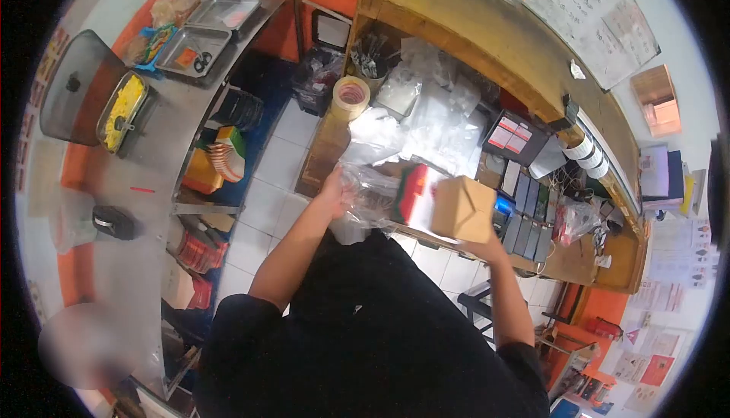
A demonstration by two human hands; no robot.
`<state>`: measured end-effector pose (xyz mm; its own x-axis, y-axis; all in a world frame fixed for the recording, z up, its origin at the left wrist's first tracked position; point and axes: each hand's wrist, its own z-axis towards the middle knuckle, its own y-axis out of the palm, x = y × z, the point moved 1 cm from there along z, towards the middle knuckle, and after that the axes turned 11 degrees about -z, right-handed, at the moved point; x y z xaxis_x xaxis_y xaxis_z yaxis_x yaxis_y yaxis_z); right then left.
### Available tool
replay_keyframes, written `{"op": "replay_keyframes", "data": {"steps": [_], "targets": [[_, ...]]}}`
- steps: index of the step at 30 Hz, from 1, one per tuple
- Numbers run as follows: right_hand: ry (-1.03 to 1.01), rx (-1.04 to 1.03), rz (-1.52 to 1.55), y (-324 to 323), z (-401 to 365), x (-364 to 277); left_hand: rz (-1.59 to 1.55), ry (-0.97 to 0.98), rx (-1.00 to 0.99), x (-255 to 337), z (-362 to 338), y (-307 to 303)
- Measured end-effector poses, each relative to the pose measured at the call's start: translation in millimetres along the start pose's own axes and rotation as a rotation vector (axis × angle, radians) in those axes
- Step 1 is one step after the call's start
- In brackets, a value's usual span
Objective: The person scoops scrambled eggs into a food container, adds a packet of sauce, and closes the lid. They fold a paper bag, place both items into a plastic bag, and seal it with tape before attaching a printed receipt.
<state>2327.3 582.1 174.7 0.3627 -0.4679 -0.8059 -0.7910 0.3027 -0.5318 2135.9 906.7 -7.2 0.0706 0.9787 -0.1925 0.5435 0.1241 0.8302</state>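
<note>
My left hand (331, 196) grips the edge of a clear plastic bag (372, 194), which hangs crumpled in front of me. In my right hand (485, 248) is a brown cardboard takeaway box (464, 209), held from below with its folded lid facing up. Between the bag and the brown box stands a red, green and white box (415, 196), right beside the bag's mouth. Most of my right fingers are hidden under the brown box. Behind both hands, clear plastic sheets (441, 140) cover part of the wooden counter.
Rolls of tape (351, 95) stand at the counter's left corner. Several phones (525, 216) lie in rows at right, near a card reader and cables. A steel table (171, 125) runs along my left with trays and a container of yellow food (124, 110). A black stool (477, 304) stands below.
</note>
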Motion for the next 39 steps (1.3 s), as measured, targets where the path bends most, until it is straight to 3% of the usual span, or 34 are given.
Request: {"op": "replay_keyframes", "data": {"steps": [1,3,5,6,8,9,10,11,12,14,15,16,17,18,19,20,22,24,25,27,30,34,37,39], "targets": [[-0.048,-0.069,0.090,21.7,14.4,-3.7,-0.153,-0.207,-0.412,4.1,2.2,-2.8],[0.096,-0.187,0.112,65.0,43.9,0.4,-0.116,-0.199,-0.490,1.3,-6.9,3.2],[0.035,-0.250,0.044,111.6,72.6,22.8,0.092,-0.007,-0.243,0.1,-18.4,10.7],[-0.002,-0.248,0.000,131.3,85.6,36.0,0.117,-0.023,-0.340,5.6,-20.5,15.2],[-0.041,-0.200,-0.092,156.6,102.4,58.3,0.393,-0.001,-0.289,13.1,-20.2,23.5],[0.121,-0.220,-0.125,155.3,98.3,50.1,0.282,0.054,0.054,17.5,-33.9,18.9],[-0.109,-0.223,-0.262,169.3,110.6,95.7,0.402,0.156,0.152,8.7,-53.1,38.4],[-0.119,-0.298,-0.234,172.4,115.9,111.5,0.450,0.183,0.130,14.0,-48.1,21.2],[-0.021,-0.391,-0.199,163.6,108.8,106.1,0.442,0.285,0.166,30.1,-14.2,-26.7],[0.080,-0.488,-0.278,158.9,109.6,120.2,0.888,0.543,0.512,25.5,-32.9,-14.8],[-0.121,-0.408,-0.430,148.1,104.3,86.8,1.078,0.710,0.555,4.9,-69.5,30.7],[-0.064,-0.420,-0.344,151.9,104.6,116.1,1.354,1.297,0.506,12.9,-22.3,-14.0],[-0.157,-0.316,-0.350,149.5,99.9,117.9,1.344,1.037,0.774,-3.5,-48.1,21.6],[-0.211,-0.299,-0.419,147.3,96.2,110.6,1.310,0.946,0.730,-12.5,-54.1,33.7],[-0.094,-0.323,-0.410,145.1,97.0,107.2,1.395,1.003,0.750,-21.9,-58.5,36.8],[0.028,-0.342,-0.398,144.0,96.1,105.4,1.476,1.206,0.693,-31.8,-65.5,38.6],[0.279,-0.363,-0.360,144.6,97.2,103.8,1.511,1.374,0.515,-44.5,-79.8,36.5],[0.439,-0.326,-0.331,147.0,94.0,106.0,1.569,1.476,0.675,-52.1,-78.4,22.3],[0.461,-0.286,-0.331,148.3,94.5,106.1,1.537,1.329,0.657,-52.1,-67.4,7.2],[0.274,-0.131,-0.388,150.9,96.8,97.0,1.471,1.032,0.612,-45.4,-52.2,-11.8],[0.046,-0.149,-0.473,150.4,102.3,74.8,1.408,1.029,0.411,-44.9,-56.7,12.8],[-0.020,-0.162,-0.256,159.0,106.5,89.3,1.494,1.166,0.235,-47.3,-65.5,49.6],[-0.050,-0.123,-0.233,149.7,106.4,83.6,1.564,1.215,0.260,-46.1,-63.7,64.7],[-0.078,-0.078,-0.195,138.6,100.4,73.9,1.536,0.985,0.383,-39.7,-63.5,74.5]]}}
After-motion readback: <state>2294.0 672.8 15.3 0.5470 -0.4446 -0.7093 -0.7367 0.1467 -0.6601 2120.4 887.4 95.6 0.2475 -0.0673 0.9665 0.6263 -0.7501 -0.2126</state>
